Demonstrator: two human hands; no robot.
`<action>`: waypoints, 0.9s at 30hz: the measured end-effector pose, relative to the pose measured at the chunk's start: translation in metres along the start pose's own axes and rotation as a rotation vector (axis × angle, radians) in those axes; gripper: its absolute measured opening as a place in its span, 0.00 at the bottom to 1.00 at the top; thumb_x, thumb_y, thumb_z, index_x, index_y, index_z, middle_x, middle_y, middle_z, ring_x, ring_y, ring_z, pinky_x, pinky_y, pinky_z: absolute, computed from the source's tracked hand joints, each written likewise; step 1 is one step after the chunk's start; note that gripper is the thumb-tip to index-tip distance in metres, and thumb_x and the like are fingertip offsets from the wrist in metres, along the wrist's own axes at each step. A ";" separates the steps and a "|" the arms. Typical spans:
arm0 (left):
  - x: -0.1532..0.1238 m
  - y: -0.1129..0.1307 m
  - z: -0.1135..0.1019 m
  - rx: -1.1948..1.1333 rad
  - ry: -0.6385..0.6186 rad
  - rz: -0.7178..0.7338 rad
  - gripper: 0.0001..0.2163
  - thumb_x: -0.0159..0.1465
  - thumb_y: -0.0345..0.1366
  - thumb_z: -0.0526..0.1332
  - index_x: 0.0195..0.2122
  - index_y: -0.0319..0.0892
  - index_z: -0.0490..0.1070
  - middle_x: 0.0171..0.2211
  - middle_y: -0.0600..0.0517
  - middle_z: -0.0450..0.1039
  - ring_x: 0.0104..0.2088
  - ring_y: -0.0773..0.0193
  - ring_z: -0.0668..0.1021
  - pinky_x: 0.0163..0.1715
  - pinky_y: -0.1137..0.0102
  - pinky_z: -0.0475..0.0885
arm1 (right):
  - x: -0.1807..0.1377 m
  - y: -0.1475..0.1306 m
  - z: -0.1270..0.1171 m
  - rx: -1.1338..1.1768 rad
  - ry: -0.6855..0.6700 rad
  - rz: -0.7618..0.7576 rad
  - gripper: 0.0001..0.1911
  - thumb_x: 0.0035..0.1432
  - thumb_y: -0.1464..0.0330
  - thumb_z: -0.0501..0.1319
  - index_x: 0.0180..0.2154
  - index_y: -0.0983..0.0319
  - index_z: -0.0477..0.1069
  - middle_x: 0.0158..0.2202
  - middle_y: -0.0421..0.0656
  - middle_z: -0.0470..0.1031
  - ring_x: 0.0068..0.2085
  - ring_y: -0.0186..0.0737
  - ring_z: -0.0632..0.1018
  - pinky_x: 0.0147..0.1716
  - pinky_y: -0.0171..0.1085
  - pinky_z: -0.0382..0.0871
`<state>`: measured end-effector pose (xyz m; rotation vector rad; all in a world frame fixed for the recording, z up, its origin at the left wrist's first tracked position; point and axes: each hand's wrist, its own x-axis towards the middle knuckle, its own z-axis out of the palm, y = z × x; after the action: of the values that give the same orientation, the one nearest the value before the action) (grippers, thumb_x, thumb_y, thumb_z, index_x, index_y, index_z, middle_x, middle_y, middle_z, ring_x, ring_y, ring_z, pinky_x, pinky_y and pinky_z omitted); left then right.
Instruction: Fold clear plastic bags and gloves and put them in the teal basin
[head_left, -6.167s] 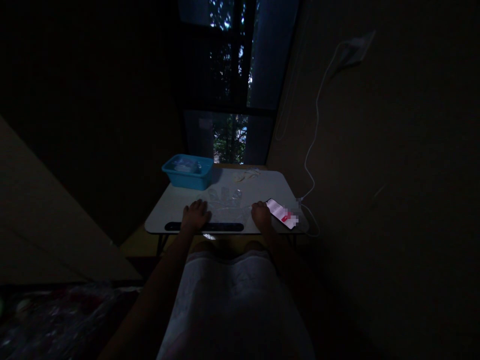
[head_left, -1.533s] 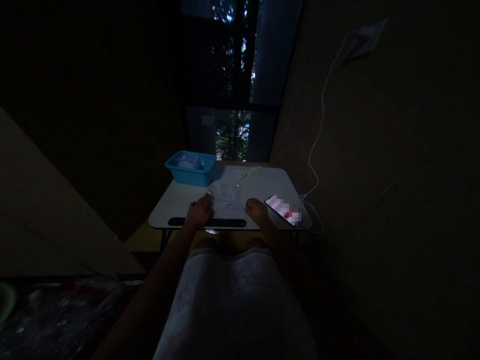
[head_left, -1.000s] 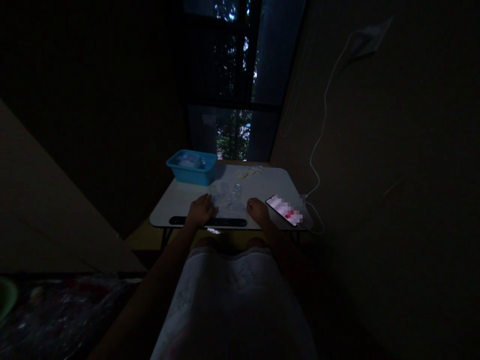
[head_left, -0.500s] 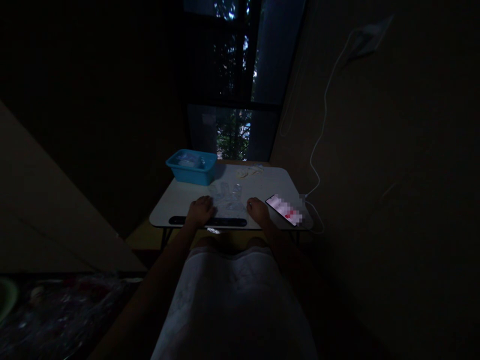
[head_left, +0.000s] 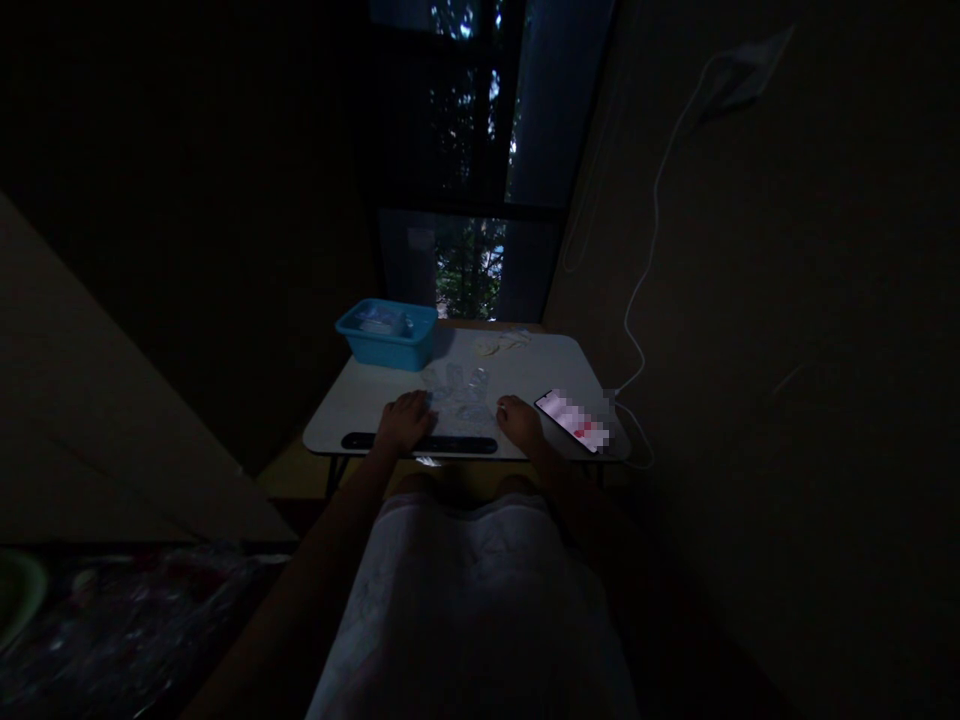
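Note:
A clear plastic glove [head_left: 461, 395] lies flat on the white folding table [head_left: 337, 410], its finger parts pointing away from me. At its left edge rests my left hand [head_left: 405, 422], palm down with the fingers laid forward, by the black slot strip [head_left: 457, 444] along the table's front. On the glove's right side is my right hand [head_left: 519, 422], its fingers curled together; whether anything is inside them is hidden. Just right of that hand lies a lit phone [head_left: 570, 418] with a white cable attached.
A blue plastic basket [head_left: 390, 345] with clear plastic packs in it stands at the table's back left. Crumpled pale gloves [head_left: 502, 343] lie at the back edge. The white cable [head_left: 654, 230] runs up the right wall to a socket. Clear plastic wrapping [head_left: 157, 620] covers the floor at left.
The whole view has shifted very slightly. The left hand's fingers look a little more spread over the glove's edge; the right hand stays where it was, curled.

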<state>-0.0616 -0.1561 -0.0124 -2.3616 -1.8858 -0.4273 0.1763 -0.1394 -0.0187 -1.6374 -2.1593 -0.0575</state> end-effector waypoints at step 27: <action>0.006 -0.008 0.007 -0.071 0.099 -0.065 0.19 0.63 0.38 0.42 0.52 0.36 0.61 0.51 0.43 0.65 0.51 0.57 0.67 0.49 0.64 0.61 | -0.046 -0.015 -0.015 0.104 -0.110 -0.595 0.15 0.51 0.68 0.58 0.43 0.62 0.67 0.43 0.47 0.68 0.46 0.42 0.64 0.44 0.41 0.57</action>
<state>-0.0672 -0.1465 -0.0182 -2.2809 -1.9374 -0.6153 0.1765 -0.1902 -0.0181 -0.9156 -2.6122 -0.0297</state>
